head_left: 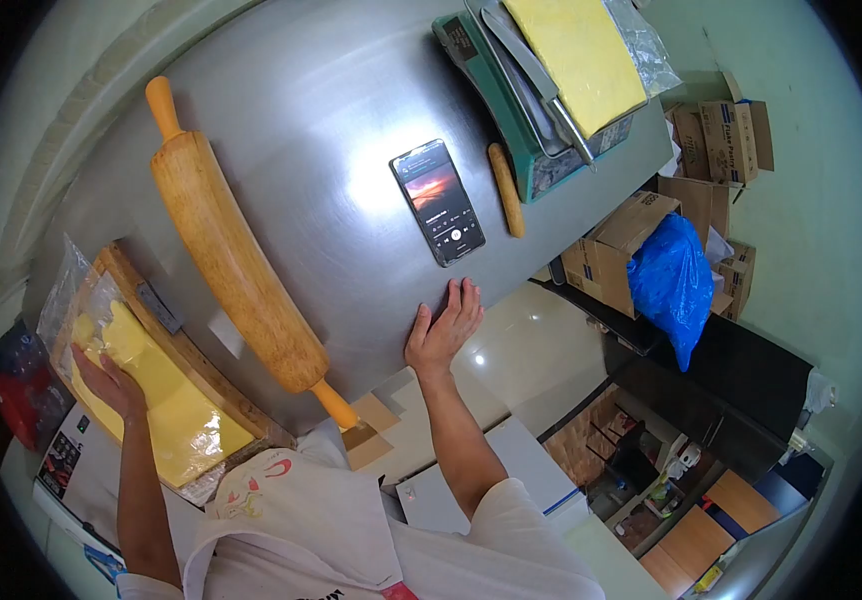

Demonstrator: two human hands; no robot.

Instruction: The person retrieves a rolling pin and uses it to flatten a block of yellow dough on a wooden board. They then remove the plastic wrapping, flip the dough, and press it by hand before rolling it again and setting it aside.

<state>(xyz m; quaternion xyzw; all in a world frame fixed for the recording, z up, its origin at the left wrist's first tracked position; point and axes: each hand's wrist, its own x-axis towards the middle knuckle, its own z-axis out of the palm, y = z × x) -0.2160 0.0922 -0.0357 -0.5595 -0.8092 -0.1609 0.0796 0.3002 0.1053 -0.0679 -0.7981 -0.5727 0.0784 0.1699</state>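
My left hand (pixel 114 386) lies flat with fingers stretched out on a yellow slab (pixel 176 410), which looks like butter or margarine and is partly covered in see-through plastic. The slab is beside a wooden board (pixel 186 345) at the table's left end. Fingers spread, my right hand (pixel 446 328) rests on the near edge of the steel table (pixel 301 120), holding nothing. Just beyond its fingertips lies a phone (pixel 438 203) with a music player on its screen. Between my two hands is a large wooden rolling pin (pixel 236 265), touched by neither.
A green scale (pixel 531 165) bears a knife (pixel 551 95) and another yellow slab (pixel 586 60). Beside it lies a short wooden stick (pixel 506 190). Cardboard boxes (pixel 591 265) and a blue plastic bag (pixel 673 285) stand off the table's right side.
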